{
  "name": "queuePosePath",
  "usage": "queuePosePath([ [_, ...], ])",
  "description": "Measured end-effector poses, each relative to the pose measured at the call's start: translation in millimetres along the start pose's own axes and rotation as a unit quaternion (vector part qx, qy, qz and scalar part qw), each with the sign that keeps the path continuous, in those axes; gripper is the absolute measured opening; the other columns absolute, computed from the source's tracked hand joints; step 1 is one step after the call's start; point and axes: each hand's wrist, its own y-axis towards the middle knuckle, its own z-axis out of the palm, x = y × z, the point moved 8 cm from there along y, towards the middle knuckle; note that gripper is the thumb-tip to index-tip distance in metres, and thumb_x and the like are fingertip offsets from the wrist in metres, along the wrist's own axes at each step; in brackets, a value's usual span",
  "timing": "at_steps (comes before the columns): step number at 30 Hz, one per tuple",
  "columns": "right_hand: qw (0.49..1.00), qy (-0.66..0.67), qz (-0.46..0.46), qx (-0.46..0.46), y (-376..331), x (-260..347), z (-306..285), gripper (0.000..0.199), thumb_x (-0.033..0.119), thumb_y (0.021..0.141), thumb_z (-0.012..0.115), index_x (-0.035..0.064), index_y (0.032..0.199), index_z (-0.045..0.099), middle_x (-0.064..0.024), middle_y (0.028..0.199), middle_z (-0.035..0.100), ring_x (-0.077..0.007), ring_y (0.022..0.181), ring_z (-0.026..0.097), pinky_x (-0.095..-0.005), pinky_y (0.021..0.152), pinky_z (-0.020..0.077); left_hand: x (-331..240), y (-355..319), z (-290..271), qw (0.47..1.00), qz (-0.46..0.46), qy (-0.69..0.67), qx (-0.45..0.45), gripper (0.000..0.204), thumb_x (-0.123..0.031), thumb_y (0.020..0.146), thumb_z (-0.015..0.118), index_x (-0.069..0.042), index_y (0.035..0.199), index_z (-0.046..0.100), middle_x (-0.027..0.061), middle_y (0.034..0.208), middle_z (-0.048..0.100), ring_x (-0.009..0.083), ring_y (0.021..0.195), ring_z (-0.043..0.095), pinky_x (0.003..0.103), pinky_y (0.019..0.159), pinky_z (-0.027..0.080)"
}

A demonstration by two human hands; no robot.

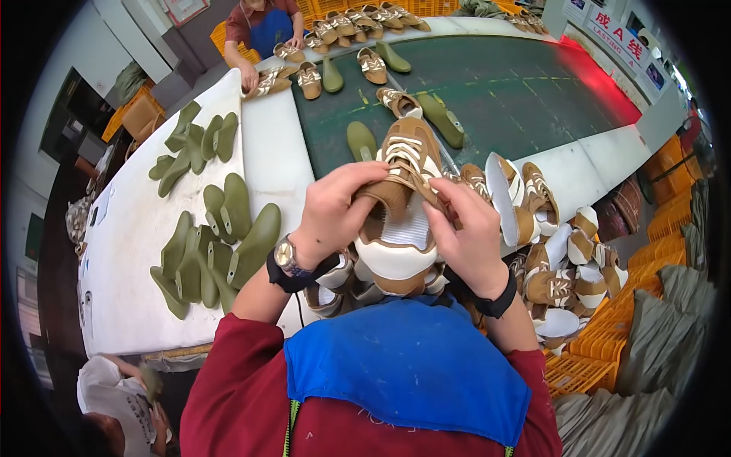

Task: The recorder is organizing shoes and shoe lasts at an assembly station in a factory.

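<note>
A brown and white sneaker (394, 257) is held in front of my chest, its toe pointing away and its heel toward me. My left hand (332, 210) is closed on the left side of its tongue, thumb and fingers pinching the edge. On the other side, my right hand (470, 238) pinches the tongue's right edge by the white laces. The opening shows a pale ribbed lining. Just beyond the shoe, one green shoe last (362, 142) lies to the left and another green last (442, 120) to the right. More shoes sit underneath, partly covered.
Many green lasts (236, 209) lie on the white table (129, 282) at left. Brown and white sneakers (550, 286) are heaped at right by orange crates (582, 373). A dark green belt (487, 91) runs across. A person in a blue apron (272, 32) handles shoes; another person (114, 396) is at lower left.
</note>
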Motion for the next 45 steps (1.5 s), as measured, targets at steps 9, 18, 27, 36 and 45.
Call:
queuePosePath([
  [9, 0.998, -0.052, -0.021, -0.034, 15.1, -5.9, 3.0, 0.028, 0.002, 0.072, 0.063, 0.0012, 0.099, 0.057, -0.0116, 0.078, 0.056, -0.0268, 0.061, 0.058, -0.0338, 0.053, 0.0459, 21.9, -15.1, -8.1, 0.961, -0.151, -0.231, 0.037, 0.072, -0.015, 0.073, 0.068, -0.006, 0.134, 0.033, 0.0128, 0.141, 0.029, 0.0241, 0.132, 0.026, 0.04, 0.102, 0.032],
  [18, 0.999, -0.018, 0.026, 0.022, 31.1, -20.5, 38.4, 0.036, 0.01, 0.076, 0.065, 0.0043, 0.11, 0.055, -0.0112, 0.09, 0.058, -0.023, 0.072, 0.059, -0.0313, 0.062, 0.048, 66.0, -47.0, -12.6, 0.98, -0.179, -0.074, 0.047, 0.057, -0.021, 0.063, 0.08, -0.001, 0.105, 0.048, 0.0236, 0.137, 0.031, 0.0327, 0.122, 0.041, 0.037, 0.096, 0.039],
  [27, 0.986, -0.122, 0.104, 0.045, -28.1, -54.0, -20.4, 0.018, -0.004, 0.076, 0.059, -0.0022, 0.094, 0.058, -0.0129, 0.086, 0.059, -0.021, 0.068, 0.059, -0.0278, 0.063, 0.0468, 306.1, -52.3, -31.0, 0.92, -0.365, 0.056, 0.127, 0.055, -0.025, 0.066, 0.077, 0.002, 0.104, 0.05, 0.017, 0.116, 0.05, 0.0269, 0.099, 0.055, 0.034, 0.081, 0.047],
  [36, 0.951, -0.179, 0.251, 0.016, -82.4, -82.6, -42.9, 0.014, -0.003, 0.079, 0.056, -0.0035, 0.092, 0.057, -0.0131, 0.079, 0.058, -0.0208, 0.065, 0.057, -0.0284, 0.061, 0.046, 464.4, -76.6, 41.5, 0.81, -0.436, 0.226, 0.32, 0.081, -0.035, 0.073, 0.067, -0.009, 0.138, 0.026, 0.0234, 0.133, 0.038, 0.037, 0.12, 0.041, 0.039, 0.099, 0.038],
  [45, 0.95, -0.217, 0.223, 0.0, -83.7, -123.1, -50.3, 0.018, 0.003, 0.077, 0.06, 0.0021, 0.095, 0.059, -0.0129, 0.085, 0.06, -0.0251, 0.062, 0.058, -0.0323, 0.058, 0.0459, 304.4, -139.7, -98.4, 0.879, -0.352, 0.216, 0.238, 0.057, -0.029, 0.078, 0.063, -0.004, 0.126, 0.044, 0.0209, 0.117, 0.054, 0.0334, 0.11, 0.051, 0.039, 0.092, 0.042],
])
